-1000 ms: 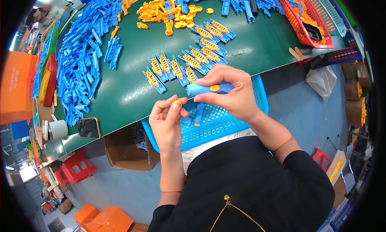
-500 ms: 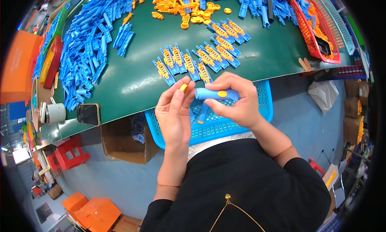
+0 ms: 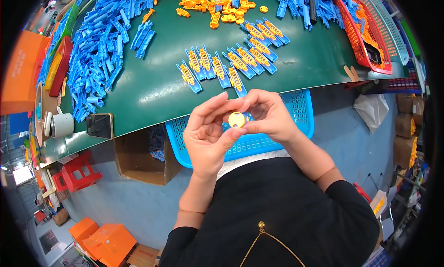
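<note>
Over the blue basket [image 3: 181, 149], my two hands meet around one small assembly. My right hand [image 3: 272, 118] grips a blue plastic tube [image 3: 250, 117], mostly covered by the fingers. At the tube's near end, facing up toward me, is a round yellow cap [image 3: 236, 120] with small openings. My left hand [image 3: 206, 130] is closed around the cap, its thumb at the lower edge and its fingers curled beside it. Just beyond my hands, on the green table [image 3: 152, 89], lie rows of blue half-shells with orange ladder-like inserts [image 3: 217, 71].
A large heap of blue parts [image 3: 95, 58] covers the table's left. Orange parts [image 3: 196, 1] and round caps [image 3: 232, 15] lie at the back. A phone [image 3: 100, 126] and a mug [image 3: 62, 124] rest near the left edge. Right stands a red basket [image 3: 344, 17]; below, a cardboard box [image 3: 138, 163].
My left hand has brought the yellow piece to the end of the blue tube. My right hand has turned the tube so that its end faces me.
</note>
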Available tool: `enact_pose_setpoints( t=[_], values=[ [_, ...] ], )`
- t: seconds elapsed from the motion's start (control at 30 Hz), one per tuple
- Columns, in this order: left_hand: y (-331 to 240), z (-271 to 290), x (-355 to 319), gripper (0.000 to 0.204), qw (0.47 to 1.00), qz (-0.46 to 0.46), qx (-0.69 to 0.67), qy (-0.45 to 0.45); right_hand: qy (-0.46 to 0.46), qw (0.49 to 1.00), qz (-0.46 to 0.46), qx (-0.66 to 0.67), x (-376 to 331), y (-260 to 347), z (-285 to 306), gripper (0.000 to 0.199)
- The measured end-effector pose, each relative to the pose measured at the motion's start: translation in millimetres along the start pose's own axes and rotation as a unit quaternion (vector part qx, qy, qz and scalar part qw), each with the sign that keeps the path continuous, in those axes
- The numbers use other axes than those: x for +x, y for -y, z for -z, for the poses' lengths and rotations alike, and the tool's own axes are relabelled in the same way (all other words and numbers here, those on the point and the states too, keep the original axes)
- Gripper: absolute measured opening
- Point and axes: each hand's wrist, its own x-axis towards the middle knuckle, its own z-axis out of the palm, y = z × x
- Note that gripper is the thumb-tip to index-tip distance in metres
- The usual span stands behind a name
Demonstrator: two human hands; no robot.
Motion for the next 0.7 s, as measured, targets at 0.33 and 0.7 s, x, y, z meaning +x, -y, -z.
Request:
enact_pose_setpoints(
  t=[0.33, 0.7],
  values=[
    [-9, 0, 1, 0.057, 0.968, -0.070, 0.219, 0.096, 0.021, 0.998, 0.055, -0.022, -1, 0, 4, 0.027],
    [-14, 5, 1, 0.073, 0.966, -0.022, 0.217, 0.137, 0.153, 0.978, 0.055, -0.128, 2, 12, 17, 0.024]
  ],
)
